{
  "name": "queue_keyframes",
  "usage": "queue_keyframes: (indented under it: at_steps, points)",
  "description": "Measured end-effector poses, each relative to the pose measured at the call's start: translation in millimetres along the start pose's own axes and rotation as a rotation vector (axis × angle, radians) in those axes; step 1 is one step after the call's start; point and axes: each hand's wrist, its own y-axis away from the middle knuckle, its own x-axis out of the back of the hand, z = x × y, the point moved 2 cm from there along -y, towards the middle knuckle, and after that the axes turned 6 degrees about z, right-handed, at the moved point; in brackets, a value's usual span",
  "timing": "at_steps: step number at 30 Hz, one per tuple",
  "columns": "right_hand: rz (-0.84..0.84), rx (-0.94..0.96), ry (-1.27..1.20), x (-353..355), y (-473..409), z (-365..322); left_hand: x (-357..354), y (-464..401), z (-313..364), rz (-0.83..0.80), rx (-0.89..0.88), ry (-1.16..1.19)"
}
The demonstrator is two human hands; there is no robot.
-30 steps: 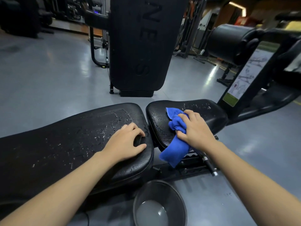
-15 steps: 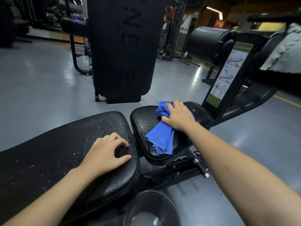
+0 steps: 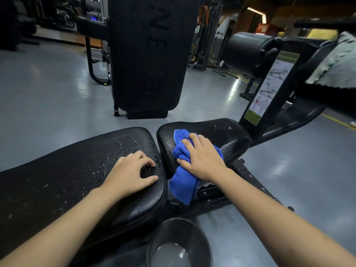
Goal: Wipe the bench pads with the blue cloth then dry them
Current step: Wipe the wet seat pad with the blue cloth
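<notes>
Two black bench pads lie in front of me. The long back pad (image 3: 63,170) on the left is speckled with water drops. The shorter seat pad (image 3: 215,132) on the right is wet too. My right hand (image 3: 202,158) presses the bunched blue cloth (image 3: 183,182) onto the near left part of the seat pad; part of the cloth hangs over the pad's front edge. My left hand (image 3: 131,170) rests on the right end of the back pad, fingers curled, holding nothing.
A dark bowl (image 3: 179,243) with water stands on the floor below the gap between the pads. The bench's metal frame (image 3: 221,195) runs under the seat. A tall black machine panel (image 3: 148,54) stands behind, a roller pad and instruction placard (image 3: 269,87) to the right. Grey floor surrounds.
My right hand has drawn the blue cloth back from the far part of the seat pad toward its near edge, and more cloth hangs down. My left hand stayed on the back pad.
</notes>
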Motion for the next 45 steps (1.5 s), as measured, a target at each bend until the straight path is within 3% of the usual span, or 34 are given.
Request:
queue_keyframes:
  at_steps: [14,23,28,41,45]
  points:
    - [-0.085,0.025,0.069,-31,-70,-32,-3,-3,-3,0.01,-0.001,0.034]
    - [0.014,0.064,-0.031,-14,-22,-28,-2,-3,0,-0.012,0.015,0.026]
    - [0.108,-0.093,-0.085,-1,20,-6,0,1,2,-0.01,0.015,0.004]
    - [0.089,-0.429,-0.089,-1,8,98,-2,5,2,0.016,0.006,0.02]
    - [0.113,-0.474,-0.106,-2,9,93,-2,8,4,0.034,-0.007,0.007]
